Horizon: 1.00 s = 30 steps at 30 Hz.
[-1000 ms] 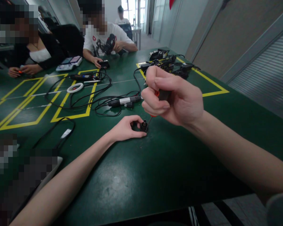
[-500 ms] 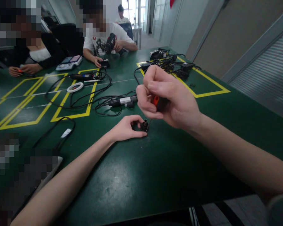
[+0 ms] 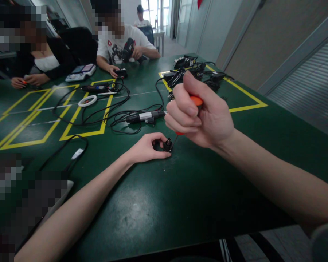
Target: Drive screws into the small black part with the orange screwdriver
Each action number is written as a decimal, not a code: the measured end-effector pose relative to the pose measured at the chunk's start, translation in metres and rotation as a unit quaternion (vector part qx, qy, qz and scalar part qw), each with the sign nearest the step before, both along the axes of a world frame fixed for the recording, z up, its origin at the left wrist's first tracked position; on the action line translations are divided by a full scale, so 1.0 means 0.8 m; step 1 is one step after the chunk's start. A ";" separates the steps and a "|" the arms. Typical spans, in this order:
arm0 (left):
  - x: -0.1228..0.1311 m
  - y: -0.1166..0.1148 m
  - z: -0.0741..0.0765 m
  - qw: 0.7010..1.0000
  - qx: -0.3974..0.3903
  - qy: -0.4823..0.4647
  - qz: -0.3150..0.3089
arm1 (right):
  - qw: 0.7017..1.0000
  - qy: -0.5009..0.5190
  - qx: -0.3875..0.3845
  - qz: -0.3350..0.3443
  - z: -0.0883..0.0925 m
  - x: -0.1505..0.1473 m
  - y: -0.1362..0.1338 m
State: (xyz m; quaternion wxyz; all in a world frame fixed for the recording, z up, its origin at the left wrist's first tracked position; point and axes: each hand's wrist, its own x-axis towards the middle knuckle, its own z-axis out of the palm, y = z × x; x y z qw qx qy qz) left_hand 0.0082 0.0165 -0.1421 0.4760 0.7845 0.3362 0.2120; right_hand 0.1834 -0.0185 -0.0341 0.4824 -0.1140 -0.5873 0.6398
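My left hand [image 3: 146,149] rests on the green table [image 3: 158,203], its fingers curled round a small black cylindrical part [image 3: 168,145] that stands upright. Just above it, my right hand [image 3: 199,114] is closed on a screwdriver with an orange-red handle [image 3: 196,100]. The thin shaft [image 3: 175,139] slants down, and its tip is at the part's right side. Most of the handle is hidden in my fist.
Black cables and a black-and-silver tool [image 3: 144,117] lie behind my hands. A white ring [image 3: 86,100] sits within yellow floor-tape lines. More black devices [image 3: 196,74] are piled at the back right. Two people sit at the far side of the table.
My right hand has turned on the screwdriver, so the handle's orange end now shows on top. It dipped left and came back. My left hand has stayed on the part.
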 end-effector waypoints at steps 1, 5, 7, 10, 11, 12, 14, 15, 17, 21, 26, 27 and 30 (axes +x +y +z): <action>0.000 0.000 0.000 1.000 0.002 0.000 -0.001 | 1.000 0.005 -0.002 -0.002 0.001 0.001 0.000; 0.000 0.000 0.000 1.000 0.000 0.001 -0.003 | 0.999 0.021 -0.011 -0.028 0.000 0.003 0.001; 0.000 0.000 -0.001 1.000 -0.007 0.002 -0.003 | 0.998 0.016 -0.018 -0.052 -0.002 0.001 0.004; 0.000 0.000 -0.002 1.000 -0.011 0.001 -0.002 | 0.996 0.011 -0.027 -0.086 -0.006 -0.004 0.009; 0.000 0.000 -0.002 1.000 -0.010 0.001 -0.002 | 0.995 0.010 -0.029 -0.092 -0.007 -0.006 0.011; 0.000 0.000 -0.002 1.000 -0.007 0.003 0.000 | 0.995 0.010 -0.030 -0.096 -0.007 -0.007 0.013; 0.000 0.000 -0.002 1.000 0.001 0.007 0.001 | 0.994 0.009 -0.034 -0.100 -0.008 -0.009 0.015; 0.000 0.000 -0.002 1.000 0.003 0.008 0.000 | 0.994 0.006 -0.036 -0.100 -0.007 -0.008 0.015; 0.000 0.001 -0.001 1.000 0.005 0.007 -0.004 | 0.995 0.003 -0.040 -0.096 -0.006 -0.007 0.014; -0.001 0.001 -0.001 1.000 0.001 0.002 -0.006 | 0.996 0.012 -0.043 -0.071 -0.004 -0.002 0.007; -0.002 0.001 -0.002 1.000 0.011 -0.001 -0.004 | 0.997 0.010 -0.014 -0.070 -0.005 -0.007 0.000; -0.002 0.001 -0.002 1.000 0.012 0.000 -0.002 | 0.997 0.005 -0.013 -0.073 -0.006 -0.009 0.000; -0.001 0.001 -0.003 1.000 0.005 0.001 0.000 | 0.998 0.002 -0.021 -0.059 -0.007 -0.012 0.002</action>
